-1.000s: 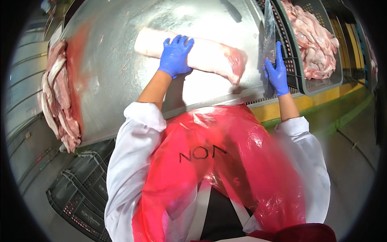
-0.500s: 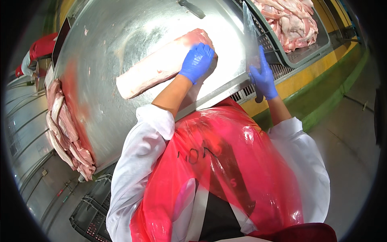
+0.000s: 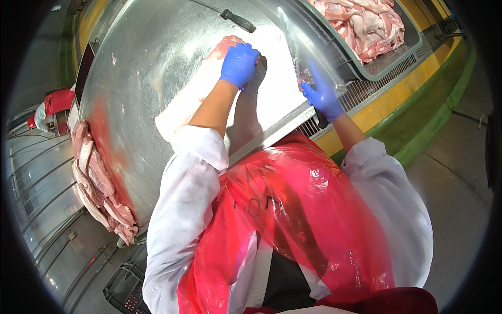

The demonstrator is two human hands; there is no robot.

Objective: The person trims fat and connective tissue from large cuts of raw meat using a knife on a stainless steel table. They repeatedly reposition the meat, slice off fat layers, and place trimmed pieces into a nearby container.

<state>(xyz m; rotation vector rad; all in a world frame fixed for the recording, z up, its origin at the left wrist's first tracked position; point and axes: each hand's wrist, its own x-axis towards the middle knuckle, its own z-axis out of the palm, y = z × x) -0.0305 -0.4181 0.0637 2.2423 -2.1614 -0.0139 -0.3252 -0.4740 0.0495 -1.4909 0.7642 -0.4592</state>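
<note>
My left hand [image 3: 238, 65], in a blue glove, is closed over the far end of a long pale meat slab [image 3: 180, 104], which lies diagonally on the metal table [image 3: 130, 57] and is partly hidden under my forearm. My right hand [image 3: 320, 96], also gloved in blue, grips the dark handle of a large wide-bladed knife [image 3: 294, 44] at the table's right edge, its blade pointing away from me. Another knife [image 3: 236, 20] with a black handle lies near the back of the table, above the slab.
A grey crate [image 3: 366, 73] of cut meat sits at upper right, over a grate. Meat strips [image 3: 99, 178] lie along the table's left edge. A co-worker in red [image 3: 55, 104] is at far left. Another black crate [image 3: 123, 285] stands low at lower left.
The slab has swung from crosswise to diagonal, my left hand moving to its far end. My right hand still holds the knife. The whole view has shifted and turned.
</note>
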